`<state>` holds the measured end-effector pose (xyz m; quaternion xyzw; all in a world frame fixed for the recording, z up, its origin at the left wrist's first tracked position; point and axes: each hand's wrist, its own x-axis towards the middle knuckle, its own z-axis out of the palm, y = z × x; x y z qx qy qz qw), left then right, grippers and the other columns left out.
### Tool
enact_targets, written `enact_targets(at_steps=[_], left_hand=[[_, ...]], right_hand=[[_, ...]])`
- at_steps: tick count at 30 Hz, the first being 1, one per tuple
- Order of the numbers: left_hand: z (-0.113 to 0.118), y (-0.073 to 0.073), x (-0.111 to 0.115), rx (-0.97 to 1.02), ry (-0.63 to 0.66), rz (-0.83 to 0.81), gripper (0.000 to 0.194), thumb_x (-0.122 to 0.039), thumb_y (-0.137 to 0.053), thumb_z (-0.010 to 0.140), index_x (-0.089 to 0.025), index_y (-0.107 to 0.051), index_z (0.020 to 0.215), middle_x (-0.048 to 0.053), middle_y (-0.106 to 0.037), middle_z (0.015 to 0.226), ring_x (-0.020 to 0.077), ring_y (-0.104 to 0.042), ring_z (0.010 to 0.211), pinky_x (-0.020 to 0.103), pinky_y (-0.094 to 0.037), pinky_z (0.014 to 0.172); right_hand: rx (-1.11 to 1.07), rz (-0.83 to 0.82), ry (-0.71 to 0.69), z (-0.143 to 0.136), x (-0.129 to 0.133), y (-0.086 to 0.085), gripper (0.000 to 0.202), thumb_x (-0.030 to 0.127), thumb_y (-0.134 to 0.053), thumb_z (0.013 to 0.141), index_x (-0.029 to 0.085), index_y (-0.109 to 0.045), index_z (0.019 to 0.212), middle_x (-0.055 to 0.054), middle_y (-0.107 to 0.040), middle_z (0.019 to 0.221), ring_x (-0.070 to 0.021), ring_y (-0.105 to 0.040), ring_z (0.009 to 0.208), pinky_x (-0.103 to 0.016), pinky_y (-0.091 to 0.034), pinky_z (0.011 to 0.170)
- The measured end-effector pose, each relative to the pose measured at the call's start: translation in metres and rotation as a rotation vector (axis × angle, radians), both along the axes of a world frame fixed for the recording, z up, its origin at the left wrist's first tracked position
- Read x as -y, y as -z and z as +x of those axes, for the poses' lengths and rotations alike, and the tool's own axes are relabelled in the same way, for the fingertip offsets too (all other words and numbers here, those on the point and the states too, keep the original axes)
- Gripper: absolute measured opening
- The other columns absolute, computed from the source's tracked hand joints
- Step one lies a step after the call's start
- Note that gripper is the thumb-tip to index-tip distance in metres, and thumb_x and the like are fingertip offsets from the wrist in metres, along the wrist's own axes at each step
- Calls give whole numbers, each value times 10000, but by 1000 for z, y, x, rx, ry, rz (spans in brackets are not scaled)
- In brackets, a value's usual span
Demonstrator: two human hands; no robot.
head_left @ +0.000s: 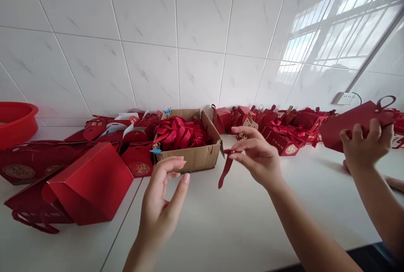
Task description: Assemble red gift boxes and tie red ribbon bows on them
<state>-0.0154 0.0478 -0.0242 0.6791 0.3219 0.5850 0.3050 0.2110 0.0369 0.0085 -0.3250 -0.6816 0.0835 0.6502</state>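
In the head view my right hand (260, 158) pinches a short dark red strap (225, 172) between thumb and fingers. A small gold-coloured fitting shows at the pinch, and the strap's free end hangs down. My left hand (162, 198) is raised over the table to the left, thumb and fingers apart, with nothing between them. Behind both hands stands an open cardboard box (189, 161) heaped with red ribbons (183, 132). Blue binder clips (155, 151) sit on its left side. A folded red gift box (97, 183) lies left of my left hand.
Many red gift boxes (285, 139) line the tiled wall at the right. More red cartons (139, 160) pile up at the left, beside a red plastic basin (17, 122). A co-worker's hand (366, 143) holds a red box (350, 124) on the right. A power socket (344, 98) is near the wall.
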Motion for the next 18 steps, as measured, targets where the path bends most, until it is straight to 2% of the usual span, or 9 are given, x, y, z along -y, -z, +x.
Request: enact_targets(at_steps=[3, 6, 8, 12, 15, 18], left_hand=[[8, 3, 2, -85, 39, 19, 153, -253, -576, 865, -233, -579, 1016, 65, -588, 1108, 212, -542, 1105, 318, -463, 896], [16, 8, 1, -196, 81, -31, 105, -278, -543, 884, -218, -594, 953, 56, -622, 1000, 197, -581, 982, 325, -465, 862], [20, 10, 1, -265, 106, -92, 129, -315, -530, 892, -210, -602, 912, 48, -637, 922, 192, -590, 905, 324, -470, 822], [25, 10, 5, -346, 206, -241, 188, -382, -526, 893, -223, -607, 955, 35, -656, 917, 191, -600, 892, 272, -474, 681], [26, 7, 9, -339, 281, -258, 166, -374, -558, 881, -223, -604, 932, 20, -646, 901, 171, -600, 884, 273, -480, 746], [27, 4, 13, -302, 351, -217, 133, -338, -623, 846, -221, -620, 910, 14, -628, 878, 162, -595, 874, 287, -477, 819]], right_hand=[[23, -95, -172, -3, 4, 32, 108, 153, -700, 789, 258, -715, 771, -68, -626, 877, -231, -611, 1033, -360, -585, 742], [-44, -206, -382, -8, -1, 61, 120, 170, -657, 830, 251, -736, 789, -44, -593, 899, -138, -652, 703, -332, -606, 639], [-69, -240, -457, -9, -3, 73, 131, 166, -657, 831, 255, -751, 811, -23, -585, 843, -109, -637, 609, -306, -603, 601], [-58, -196, -491, -7, 4, 81, 199, 129, -663, 823, 291, -773, 862, -20, -601, 805, -119, -655, 644, -263, -578, 575], [-91, -220, -537, -4, 10, 80, 221, 133, -661, 826, 316, -775, 873, -24, -593, 817, -119, -649, 675, -245, -555, 555], [-204, -307, -656, -4, 11, 80, 159, 164, -727, 774, 312, -780, 797, -14, -579, 798, -102, -614, 666, -239, -533, 579]])
